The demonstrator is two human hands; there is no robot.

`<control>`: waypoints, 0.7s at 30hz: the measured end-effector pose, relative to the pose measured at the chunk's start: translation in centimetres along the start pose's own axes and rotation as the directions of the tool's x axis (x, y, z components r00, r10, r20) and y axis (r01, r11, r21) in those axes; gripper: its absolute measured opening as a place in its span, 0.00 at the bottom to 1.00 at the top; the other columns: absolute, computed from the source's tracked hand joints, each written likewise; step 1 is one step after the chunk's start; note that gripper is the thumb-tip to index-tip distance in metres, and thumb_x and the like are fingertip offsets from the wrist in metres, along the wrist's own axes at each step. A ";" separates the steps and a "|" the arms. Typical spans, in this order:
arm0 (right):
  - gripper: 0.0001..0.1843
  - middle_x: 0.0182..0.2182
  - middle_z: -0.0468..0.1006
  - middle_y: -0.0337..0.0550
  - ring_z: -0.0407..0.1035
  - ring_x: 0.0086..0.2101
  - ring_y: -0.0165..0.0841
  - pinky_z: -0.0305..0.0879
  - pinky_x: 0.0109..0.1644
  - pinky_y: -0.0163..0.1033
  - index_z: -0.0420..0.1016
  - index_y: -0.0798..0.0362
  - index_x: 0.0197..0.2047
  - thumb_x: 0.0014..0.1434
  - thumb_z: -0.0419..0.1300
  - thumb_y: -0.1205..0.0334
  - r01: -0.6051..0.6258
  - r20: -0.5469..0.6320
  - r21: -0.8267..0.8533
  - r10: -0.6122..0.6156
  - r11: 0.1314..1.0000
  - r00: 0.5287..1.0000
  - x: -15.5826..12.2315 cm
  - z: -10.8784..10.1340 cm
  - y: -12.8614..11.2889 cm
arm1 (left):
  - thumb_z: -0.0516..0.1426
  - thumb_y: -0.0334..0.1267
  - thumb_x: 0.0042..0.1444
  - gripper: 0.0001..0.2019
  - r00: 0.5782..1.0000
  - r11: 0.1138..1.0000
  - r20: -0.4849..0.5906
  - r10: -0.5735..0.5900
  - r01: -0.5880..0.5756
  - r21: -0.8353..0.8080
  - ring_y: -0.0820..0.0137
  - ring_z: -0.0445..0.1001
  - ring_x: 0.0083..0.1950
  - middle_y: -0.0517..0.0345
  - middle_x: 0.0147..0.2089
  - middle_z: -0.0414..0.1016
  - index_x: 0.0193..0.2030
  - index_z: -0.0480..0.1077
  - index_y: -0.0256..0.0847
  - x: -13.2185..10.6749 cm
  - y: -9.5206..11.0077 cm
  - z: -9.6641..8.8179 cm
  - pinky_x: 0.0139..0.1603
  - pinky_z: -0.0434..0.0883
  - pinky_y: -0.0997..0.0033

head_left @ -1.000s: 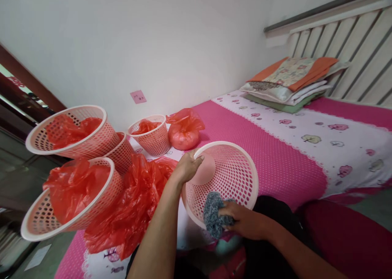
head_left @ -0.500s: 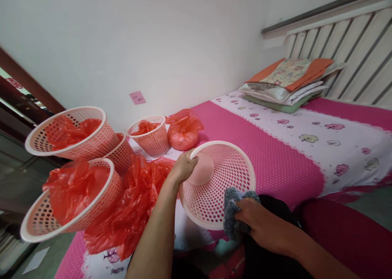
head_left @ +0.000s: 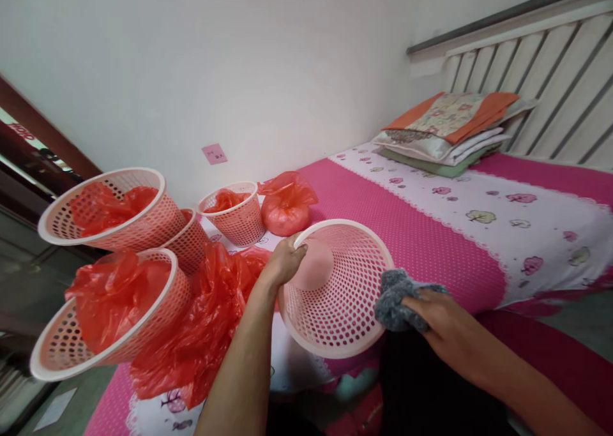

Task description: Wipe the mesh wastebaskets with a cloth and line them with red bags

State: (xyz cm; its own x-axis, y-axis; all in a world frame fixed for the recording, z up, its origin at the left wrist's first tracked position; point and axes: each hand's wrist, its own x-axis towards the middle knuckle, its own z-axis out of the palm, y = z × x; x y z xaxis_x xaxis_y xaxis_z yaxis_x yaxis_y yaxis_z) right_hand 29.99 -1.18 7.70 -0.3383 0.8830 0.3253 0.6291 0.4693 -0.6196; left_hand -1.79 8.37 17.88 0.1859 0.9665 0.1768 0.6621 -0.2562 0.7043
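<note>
A pale pink perforated plastic basket (head_left: 357, 276) lies tilted with its mouth toward me, over the near edge of the bed. My left hand (head_left: 286, 258) is closed on the left side of its rim, thumb inside. In my right hand (head_left: 433, 308) is a bunched grey cloth (head_left: 400, 299), pressed at the right side of the basket's rim. Left of my left forearm lies a heap of crumpled red plastic bags (head_left: 205, 321). Beyond the basket stands a knotted red plastic bag (head_left: 287, 212) with something pale inside.
Several similar pink baskets with red bags inside stand at the left, including a small basket (head_left: 234, 222) by the wall and a large tilted basket (head_left: 163, 308). A pink and white bedspread (head_left: 431, 251) covers the bed. Folded pillows (head_left: 445, 129) lie near the white headboard (head_left: 531, 85).
My right hand has moved the grey cloth up and to the right along the rim, from the lower right to the right side. My left hand keeps its hold on the basket.
</note>
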 end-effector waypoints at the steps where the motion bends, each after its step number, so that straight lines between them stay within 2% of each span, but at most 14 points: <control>1: 0.16 0.41 0.85 0.47 0.78 0.43 0.47 0.73 0.51 0.52 0.82 0.45 0.42 0.56 0.55 0.66 -0.025 -0.037 0.030 0.026 0.999 0.999 0.3 -0.5 -0.1 | 0.54 0.32 0.59 0.17 1.000 1.000 -0.002 -0.004 0.004 0.000 0.60 0.80 0.50 0.49 0.51 0.84 0.53 0.77 0.35 0.0 0.1 0.0 0.55 0.74 0.61; 4: 0.16 0.41 0.86 0.48 0.80 0.43 0.50 0.76 0.47 0.53 0.82 0.46 0.44 0.62 0.56 0.49 -0.154 -0.188 0.131 0.177 0.979 0.966 0.9 -1.7 0.0 | 0.53 0.27 0.56 0.19 1.000 1.000 -0.009 0.000 0.000 0.013 0.61 0.80 0.49 0.52 0.48 0.85 0.51 0.79 0.36 0.0 0.4 -0.1 0.55 0.73 0.63; 6: 0.22 0.39 0.86 0.49 0.80 0.41 0.52 0.77 0.47 0.55 0.81 0.48 0.44 0.59 0.59 0.40 -0.253 -0.303 0.206 0.308 0.945 0.902 1.1 -2.1 0.2 | 0.52 0.23 0.52 0.22 1.000 1.000 -0.008 0.013 -0.012 0.016 0.61 0.80 0.49 0.54 0.46 0.85 0.50 0.80 0.37 0.1 0.4 -0.1 0.56 0.72 0.64; 9: 0.26 0.39 0.86 0.50 0.81 0.44 0.54 0.77 0.51 0.58 0.82 0.49 0.43 0.54 0.63 0.36 -0.331 -0.401 0.320 0.444 0.888 0.802 1.2 -2.2 0.8 | 0.51 0.21 0.48 0.27 1.000 1.000 -0.004 0.016 -0.016 -0.002 0.62 0.80 0.50 0.54 0.49 0.85 0.53 0.79 0.37 0.2 0.3 0.0 0.56 0.72 0.65; 11: 0.27 0.41 0.86 0.51 0.80 0.46 0.54 0.76 0.53 0.59 0.82 0.50 0.44 0.53 0.65 0.36 -0.343 -0.391 0.464 0.536 0.817 0.748 1.2 -2.0 1.1 | 0.51 0.21 0.48 0.29 1.000 1.000 -0.008 0.004 -0.004 -0.008 0.62 0.80 0.50 0.53 0.52 0.85 0.56 0.78 0.37 0.2 0.1 0.0 0.56 0.72 0.65; 13: 0.27 0.41 0.87 0.51 0.81 0.45 0.53 0.78 0.52 0.59 0.82 0.50 0.45 0.52 0.67 0.37 -0.348 -0.299 0.646 0.644 0.680 0.704 1.2 -1.9 1.2 | 0.51 0.21 0.48 0.29 1.000 1.000 -0.013 -0.002 0.001 -0.007 0.62 0.80 0.50 0.52 0.53 0.85 0.56 0.78 0.37 0.2 0.1 0.0 0.56 0.72 0.64; 15: 0.25 0.40 0.87 0.52 0.82 0.43 0.52 0.81 0.47 0.56 0.81 0.50 0.45 0.54 0.68 0.40 -0.336 -0.190 0.778 0.709 0.531 0.679 1.3 -1.8 1.0 | 0.51 0.22 0.48 0.28 1.000 1.000 -0.017 0.005 -0.005 -0.009 0.61 0.80 0.49 0.52 0.51 0.85 0.55 0.79 0.37 0.2 0.1 0.0 0.56 0.73 0.64; 17: 0.21 0.38 0.87 0.52 0.83 0.41 0.51 0.82 0.43 0.53 0.81 0.50 0.45 0.55 0.68 0.43 -0.303 -0.135 0.848 0.732 0.434 0.668 1.5 -1.6 0.8 | 0.51 0.22 0.47 0.28 1.000 1.000 -0.019 0.016 -0.016 -0.012 0.61 0.80 0.48 0.52 0.49 0.85 0.54 0.80 0.38 0.2 0.2 0.0 0.56 0.73 0.64; 19: 0.20 0.38 0.87 0.52 0.83 0.41 0.49 0.82 0.43 0.52 0.80 0.50 0.46 0.55 0.68 0.45 -0.259 -0.149 0.875 0.736 0.409 0.660 1.8 -1.5 0.7 | 0.51 0.22 0.47 0.29 1.000 1.000 -0.013 0.021 -0.022 -0.016 0.61 0.80 0.49 0.52 0.49 0.85 0.54 0.80 0.38 0.2 0.3 -0.1 0.56 0.72 0.63; 20: 0.21 0.39 0.87 0.52 0.83 0.41 0.49 0.82 0.45 0.51 0.80 0.51 0.46 0.56 0.68 0.46 -0.234 -0.197 0.865 0.731 0.443 0.654 2.0 -1.5 0.6 | 0.51 0.22 0.47 0.30 1.000 1.000 -0.007 0.021 -0.021 -0.021 0.61 0.80 0.49 0.52 0.50 0.85 0.55 0.79 0.38 0.2 0.4 -0.1 0.57 0.72 0.63; 21: 0.21 0.40 0.86 0.53 0.82 0.42 0.48 0.81 0.47 0.51 0.80 0.52 0.47 0.58 0.66 0.45 -0.208 -0.285 0.823 0.700 0.529 0.654 2.2 -1.5 0.5 | 0.50 0.21 0.46 0.31 1.000 0.999 -0.003 0.019 -0.019 -0.026 0.61 0.80 0.49 0.52 0.51 0.85 0.56 0.79 0.38 0.2 0.5 0.0 0.57 0.72 0.63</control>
State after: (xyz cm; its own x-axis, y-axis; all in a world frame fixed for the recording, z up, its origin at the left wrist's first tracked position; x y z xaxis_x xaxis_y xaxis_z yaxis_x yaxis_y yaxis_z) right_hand 30.62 1.00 9.23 0.4186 0.9080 -0.0175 -0.1730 0.0608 -0.9830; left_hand -1.44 8.38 18.32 0.1965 0.9615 0.1920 0.6393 -0.2741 0.7184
